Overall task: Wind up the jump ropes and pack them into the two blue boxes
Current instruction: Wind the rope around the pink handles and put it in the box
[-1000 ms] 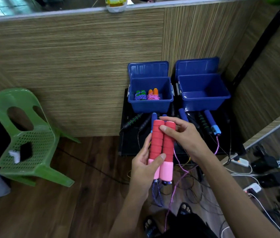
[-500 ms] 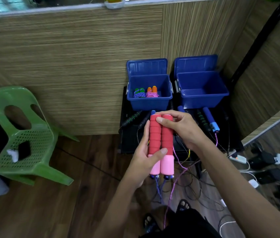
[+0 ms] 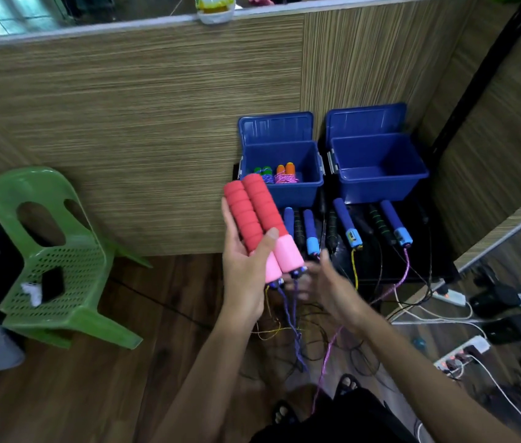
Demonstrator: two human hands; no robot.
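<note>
Two red-and-pink rope handles (image 3: 260, 223) lie side by side in the left hand (image 3: 248, 260), thumb curled over them, in front of the left blue box (image 3: 281, 187). Right hand (image 3: 326, 286), blurred, is below the handles; finger state undeterminable. Right blue box (image 3: 380, 183) adjoins.

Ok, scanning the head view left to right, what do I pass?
Green plastic chair → left hand gripping the red-and-pink foam rope handles → blue plastic box holding wound ropes → empty blue plastic box → white power strip.
</note>
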